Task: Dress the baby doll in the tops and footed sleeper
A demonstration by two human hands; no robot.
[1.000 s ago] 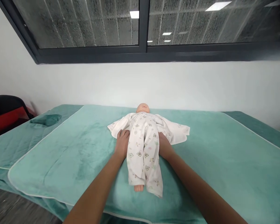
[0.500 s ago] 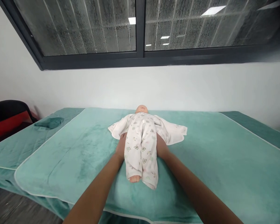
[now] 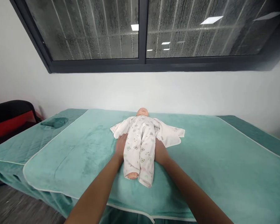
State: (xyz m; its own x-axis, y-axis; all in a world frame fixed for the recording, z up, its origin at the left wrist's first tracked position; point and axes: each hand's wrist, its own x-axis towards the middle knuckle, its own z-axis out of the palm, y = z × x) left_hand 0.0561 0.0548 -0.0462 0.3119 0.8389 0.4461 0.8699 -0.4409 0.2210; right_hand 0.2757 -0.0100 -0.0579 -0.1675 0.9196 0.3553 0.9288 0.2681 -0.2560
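A baby doll [image 3: 142, 111] lies on its back, head toward the wall, in a white top [image 3: 169, 132] with its sleeves spread wide. White printed trousers [image 3: 141, 146] cover its legs, and one bare foot [image 3: 132, 175] shows at the left leg opening; the other leg's end is covered by cloth. At the left side of the trousers, my left hand [image 3: 121, 145] is closed on the cloth, knuckles up. My right hand [image 3: 161, 151] grips the opposite side, its fingertips hidden behind the cloth.
A green padded cover [image 3: 84, 161] with pale piping lies over the bed, which has a face hole [image 3: 54, 123] at the left. Beyond it are a white wall and a dark-framed window [image 3: 140, 67]. A black and red object [image 3: 14, 119] stands at the far left.
The camera view has shifted slightly. Both hands stay at the trousers' sides, and the trouser legs' lower ends sit slightly higher and further left in view.
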